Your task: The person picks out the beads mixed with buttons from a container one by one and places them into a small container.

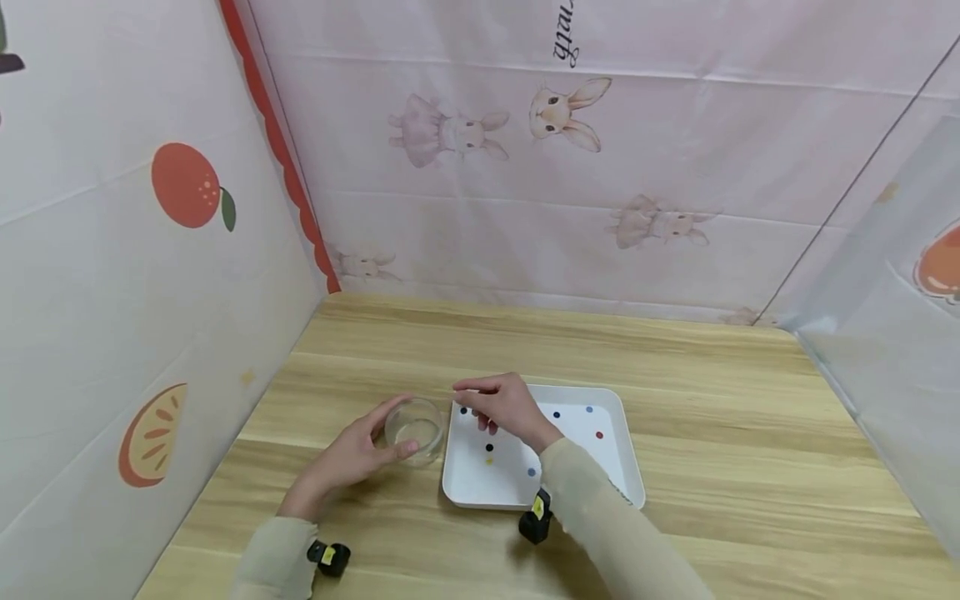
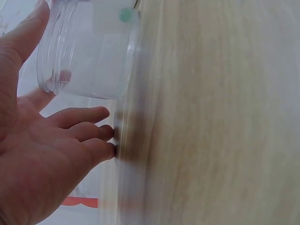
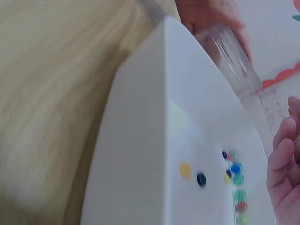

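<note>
- From the head view: my left hand (image 1: 352,452) holds the clear jar (image 1: 422,429) by its side, with the thumb and the forefinger curved around it. The jar stands just beside the left edge of the white tray (image 1: 570,454), on or slightly above the bench (image 1: 750,442); I cannot tell which.
- In the same view, my right hand (image 1: 506,408) is over the left part of the tray, near the jar. Its thumb and forefinger are nearly together; whether something small is between them, I cannot tell. Around it lie small coloured pieces, among them a black piece (image 1: 490,447) and a red piece (image 1: 599,435).
- From the left wrist view: the other three fingers (image 2: 84,131) are loosely bent and away from the jar. A green piece (image 2: 125,15) shows through the clear wall, near the jar's bottom.
- From the right wrist view: my right hand is partly visible at the edge, fingers bent. In the tray a yellow piece (image 3: 185,170) lies beside a black one.
</note>
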The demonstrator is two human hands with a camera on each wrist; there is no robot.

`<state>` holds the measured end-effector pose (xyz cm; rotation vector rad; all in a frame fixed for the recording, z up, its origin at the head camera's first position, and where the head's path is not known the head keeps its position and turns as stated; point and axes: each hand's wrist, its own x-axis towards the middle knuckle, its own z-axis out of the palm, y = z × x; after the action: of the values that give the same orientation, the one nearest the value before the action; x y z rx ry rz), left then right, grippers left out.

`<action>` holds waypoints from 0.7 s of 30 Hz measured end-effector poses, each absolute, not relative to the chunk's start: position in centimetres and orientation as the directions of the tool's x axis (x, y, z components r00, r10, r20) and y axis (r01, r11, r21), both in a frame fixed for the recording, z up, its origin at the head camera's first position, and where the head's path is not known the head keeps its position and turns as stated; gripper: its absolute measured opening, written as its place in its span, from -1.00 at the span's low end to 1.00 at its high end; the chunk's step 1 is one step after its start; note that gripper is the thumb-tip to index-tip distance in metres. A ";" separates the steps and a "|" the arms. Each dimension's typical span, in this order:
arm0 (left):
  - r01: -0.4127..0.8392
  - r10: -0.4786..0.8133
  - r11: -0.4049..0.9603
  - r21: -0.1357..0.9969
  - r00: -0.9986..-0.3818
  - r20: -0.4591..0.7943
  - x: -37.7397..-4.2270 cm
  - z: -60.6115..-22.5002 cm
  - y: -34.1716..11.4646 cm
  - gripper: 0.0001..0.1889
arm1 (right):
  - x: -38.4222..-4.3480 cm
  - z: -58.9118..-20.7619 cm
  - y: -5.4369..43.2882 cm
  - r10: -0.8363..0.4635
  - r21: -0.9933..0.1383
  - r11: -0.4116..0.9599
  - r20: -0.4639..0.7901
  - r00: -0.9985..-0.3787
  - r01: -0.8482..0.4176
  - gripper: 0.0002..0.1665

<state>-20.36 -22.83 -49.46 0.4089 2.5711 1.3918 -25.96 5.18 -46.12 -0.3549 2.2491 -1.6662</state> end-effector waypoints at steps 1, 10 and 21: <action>0.150 0.324 0.527 0.836 -0.945 -0.035 -20.4 -49.5 -22.8 -0.12 | -26.1 -46.1 5.5 -0.365 -0.956 0.294 -0.106 -0.925 -0.007 -0.61; 0.141 0.323 0.536 0.832 -0.945 -0.047 -20.4 -49.2 -22.7 -0.11 | -26.9 -47.1 9.0 -0.254 -0.956 0.293 -0.110 -0.961 0.032 -0.59; 0.133 0.316 0.538 0.832 -0.947 -0.052 -20.2 -49.1 -22.6 -0.14 | -27.1 -48.2 11.6 -0.173 -0.944 0.317 -0.146 -0.974 0.085 -0.63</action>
<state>-20.17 -22.64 -49.14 0.3811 2.5781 1.3702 -27.05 11.62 -48.23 -0.0803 2.3622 -1.7144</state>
